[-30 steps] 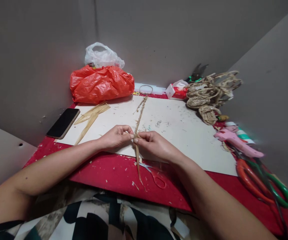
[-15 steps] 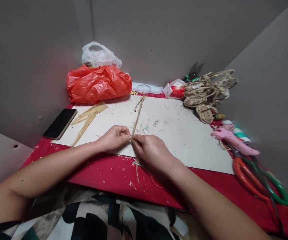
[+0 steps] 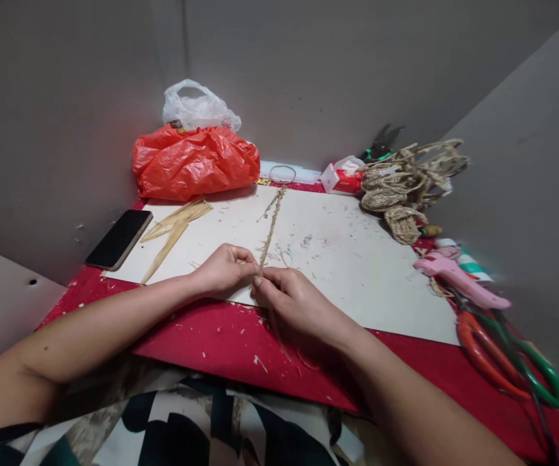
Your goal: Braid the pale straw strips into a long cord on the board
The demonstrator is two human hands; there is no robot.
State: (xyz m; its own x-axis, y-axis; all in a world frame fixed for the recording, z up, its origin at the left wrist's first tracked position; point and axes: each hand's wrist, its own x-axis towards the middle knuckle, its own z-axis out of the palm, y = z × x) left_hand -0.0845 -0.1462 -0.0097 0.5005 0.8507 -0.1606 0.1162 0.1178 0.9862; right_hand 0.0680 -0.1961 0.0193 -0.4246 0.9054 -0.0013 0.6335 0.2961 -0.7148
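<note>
A thin twisted straw cord [image 3: 271, 226] lies along the pale board [image 3: 347, 259], running away from me toward the back wall. My left hand [image 3: 223, 268] pinches its near end with fingers closed. Right beside it, my right hand [image 3: 293, 301] is also closed on the cord, fingertips touching those of the left. The loose fibre ends below my right hand are mostly hidden under it. Both hands rest at the board's front edge, over the red table cover [image 3: 201, 336].
Dried straw strips [image 3: 175, 223] and a black phone [image 3: 118, 238] lie at the left. A red plastic bag [image 3: 194, 162] and a white bag [image 3: 199, 110] sit at the back. Coiled straw rope [image 3: 405, 184], a pink glue gun [image 3: 458, 278] and red and green scissors [image 3: 507, 366] are at the right.
My right hand has slid toward me and down over the cord's loose tail, covering it and the small scissors beneath. The left hand keeps its pinch.
</note>
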